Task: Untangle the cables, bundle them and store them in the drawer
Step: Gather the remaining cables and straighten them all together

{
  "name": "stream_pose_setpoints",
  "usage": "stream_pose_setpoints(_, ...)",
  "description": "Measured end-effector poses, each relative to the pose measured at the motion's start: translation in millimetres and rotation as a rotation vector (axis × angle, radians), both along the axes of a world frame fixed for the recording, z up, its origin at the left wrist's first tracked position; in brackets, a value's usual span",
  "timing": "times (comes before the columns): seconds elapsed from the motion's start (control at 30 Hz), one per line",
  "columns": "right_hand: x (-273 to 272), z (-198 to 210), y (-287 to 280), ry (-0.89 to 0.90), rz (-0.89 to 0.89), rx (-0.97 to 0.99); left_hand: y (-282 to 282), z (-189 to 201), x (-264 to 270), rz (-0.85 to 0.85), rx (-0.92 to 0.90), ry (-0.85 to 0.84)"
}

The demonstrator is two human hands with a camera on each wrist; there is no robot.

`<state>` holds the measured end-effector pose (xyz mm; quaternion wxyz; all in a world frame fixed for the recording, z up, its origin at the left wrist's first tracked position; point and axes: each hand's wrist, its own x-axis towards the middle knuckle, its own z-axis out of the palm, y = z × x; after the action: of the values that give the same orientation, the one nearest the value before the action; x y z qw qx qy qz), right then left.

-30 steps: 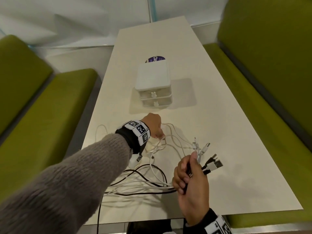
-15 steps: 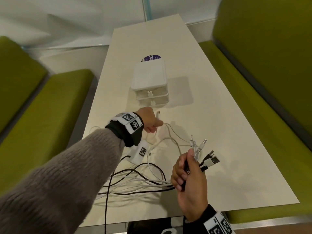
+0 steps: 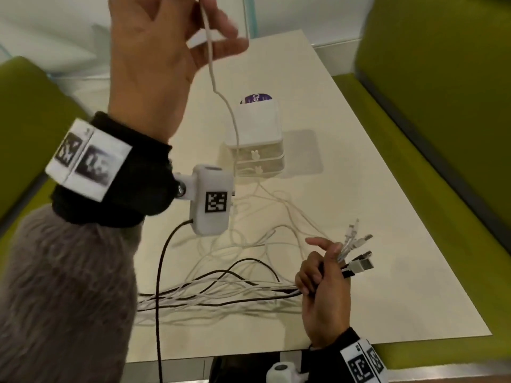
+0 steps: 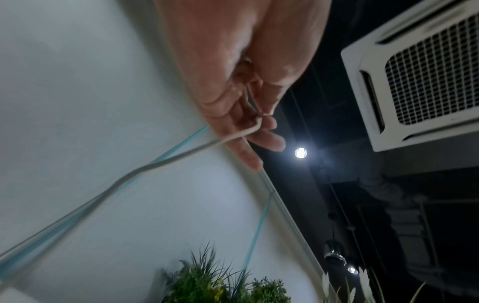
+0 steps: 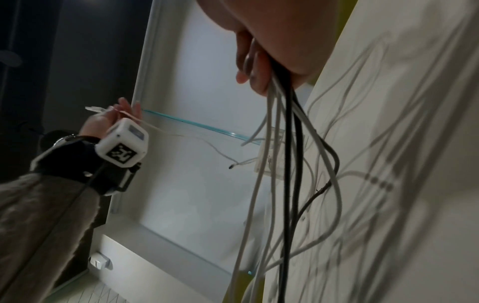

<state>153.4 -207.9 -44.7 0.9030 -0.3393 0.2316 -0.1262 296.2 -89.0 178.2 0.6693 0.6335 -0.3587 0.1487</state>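
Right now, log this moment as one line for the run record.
left hand: raised, pinching white cable | right hand: gripping bundle of cable ends | drawer unit: shut, on table | stage: untangling

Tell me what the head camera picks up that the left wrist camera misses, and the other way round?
Only the head view shows the table, the small drawer unit, the green benches, and the right hand gripping a bunch of cable ends, with loose cables trailing across the table. Only the left wrist view shows a ceiling vent, a lamp and a plant. Both show the left hand raised, pinching one white cable.
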Motion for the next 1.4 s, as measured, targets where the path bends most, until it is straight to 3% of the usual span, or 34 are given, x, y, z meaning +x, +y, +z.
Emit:
stream_pose_setpoints(0.13, 1, 7, 0, -0.052, -0.01, -0.021, 2, -48, -38, 0.091, 0.165, 0.113)
stream_pose_setpoints(0.27, 1, 10, 9, -0.135, -0.006, -0.119, -10, -132, -86, 0.1, 0.574, 0.27)
stream_pose_setpoints(0.33, -1, 6, 11, -0.132, 0.007, -0.159, -17, -159, -105, 0.064, 0.659, 0.308)
stream_pose_setpoints(0.5, -8, 10, 18, -0.072, 0.026, -0.231, -16, -174, -118, 0.069, 0.621, 0.356)
stream_pose_setpoints(0.67, -7, 20, 6, -0.12, -0.115, -0.145, 23, -199, -107, 0.311, 0.976, 0.091)
stream_pose_setpoints(0.77, -4, 21, -7, -0.134, -0.175, -0.078, 68, -220, -100, 0.355, 1.089, 0.161)
stream_pose_setpoints(0.83, -4, 19, -7, -0.141, -0.174, -0.055, 84, -222, -98, 0.376, 1.019, 0.247)
stream_pose_setpoints(0.93, -3, 24, -5, -0.159, -0.15, 0.016, 85, -204, -100, 0.366, 0.694, 0.48)
stream_pose_setpoints(1.0, -3, 30, -5, -0.177, -0.12, 0.056, 83, -198, -100, 0.35, 0.574, 0.538)
stream_pose_setpoints(1.13, -5, 37, -6, -0.106, -0.108, -0.057, 81, -201, -90, 0.484, 0.665, 0.44)
stream_pose_setpoints(1.3, -5, 40, -24, -0.108, -0.233, -0.128, 113, -201, -83, 0.543, 0.763, 0.347)
stream_pose_setpoints(1.4, -5, 39, -16, -0.135, -0.227, -0.237, 104, -193, -84, 0.419, 0.631, 0.55)
